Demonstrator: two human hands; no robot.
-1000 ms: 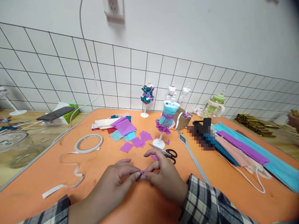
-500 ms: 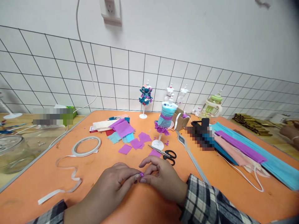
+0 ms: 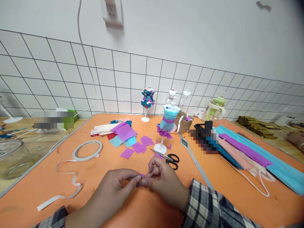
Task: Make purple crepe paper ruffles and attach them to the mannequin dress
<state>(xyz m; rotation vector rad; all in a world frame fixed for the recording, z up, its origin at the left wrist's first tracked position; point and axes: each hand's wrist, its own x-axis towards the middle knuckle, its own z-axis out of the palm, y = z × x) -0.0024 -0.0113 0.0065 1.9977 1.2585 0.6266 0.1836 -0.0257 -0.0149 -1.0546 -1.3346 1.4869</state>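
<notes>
Between my fingertips is a tiny scrunched piece of purple crepe paper (image 3: 142,175), mostly covered by them. My left hand (image 3: 118,186) pinches it from the left with thumb and forefinger. From the other side my right hand (image 3: 166,182) pinches it too, the other fingers curled. Black-handled scissors (image 3: 173,157) lie just beyond my right hand, partly over a purple paper square. Behind them stands a small white dress form (image 3: 169,118) wrapped in light blue paper, with a purple sash and ruffle. Several cut purple paper squares (image 3: 139,147) lie left of its base.
A roll of white tape (image 3: 76,153) with a loose strip lies at left. Stacked crepe papers (image 3: 124,130) sit behind the squares. More dress forms (image 3: 147,98), a cardboard box (image 3: 184,123) and a bottle (image 3: 215,109) stand at the back. Long folded crepe sheets (image 3: 254,152) lie right; another person's hand (image 3: 295,137) shows far right.
My right hand's forefinger and other fingers have drawn back and curled in more, while both hands keep pinching the purple paper. The camera view has shifted slightly.
</notes>
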